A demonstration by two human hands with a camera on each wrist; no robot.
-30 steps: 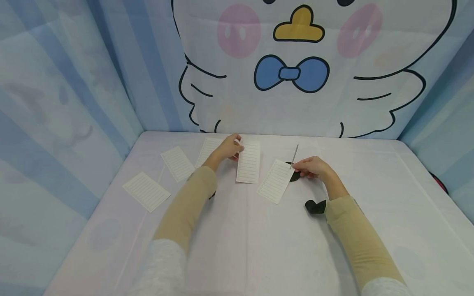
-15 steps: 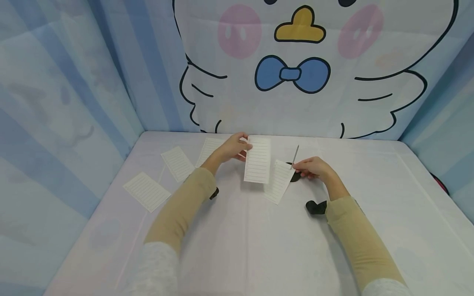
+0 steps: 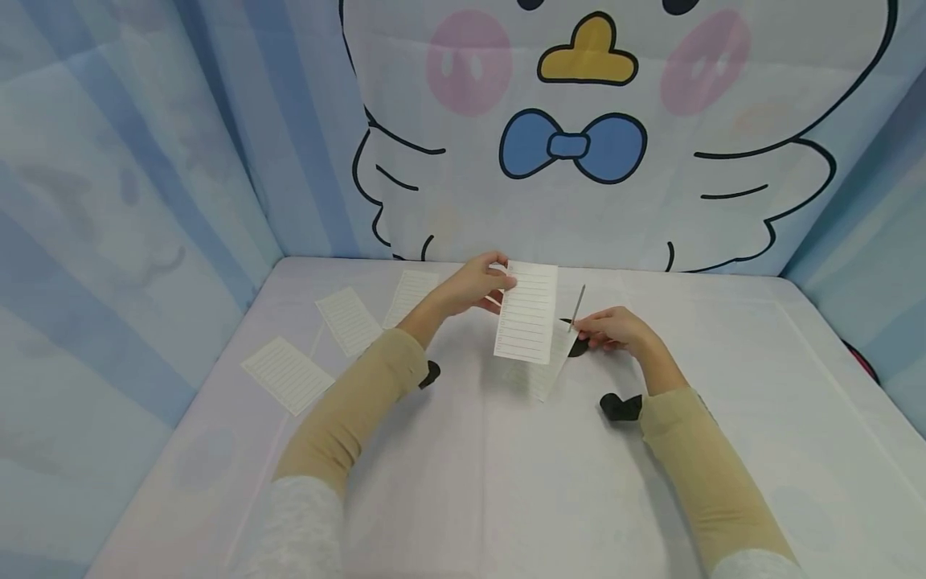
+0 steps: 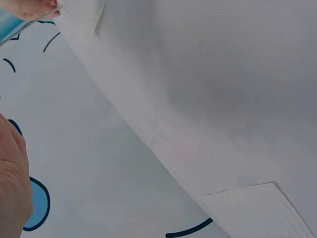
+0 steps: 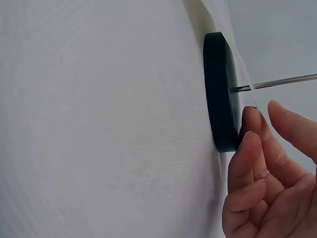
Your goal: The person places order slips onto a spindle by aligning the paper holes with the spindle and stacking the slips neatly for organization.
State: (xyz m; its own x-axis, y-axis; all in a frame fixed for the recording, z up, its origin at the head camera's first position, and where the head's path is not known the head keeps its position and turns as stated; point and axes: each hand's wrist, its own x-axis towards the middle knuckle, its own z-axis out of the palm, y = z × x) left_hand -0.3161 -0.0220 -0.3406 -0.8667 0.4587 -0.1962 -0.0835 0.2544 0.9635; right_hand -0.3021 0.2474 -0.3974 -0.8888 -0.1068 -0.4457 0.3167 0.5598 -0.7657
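Note:
My left hand holds a lined paper slip by its upper left edge, thumb in front. This slip hangs above the table and partly covers another lined slip. That second slip has its right corner at the thin metal rod of a paper spike. The spike's round black base stands on the table, the rod passing by the slip's edge in the right wrist view. My right hand pinches the second slip's corner beside the rod, other fingers curled at the base.
Lined slips lie to the left on the white table: one at the left, one nearer the back, and one partly behind the left arm. A printed cloth hangs along the table's back edge.
My left hand has lifted its slip from the table and carried it right, over the slip at the spike. My right hand has stayed nearly still.

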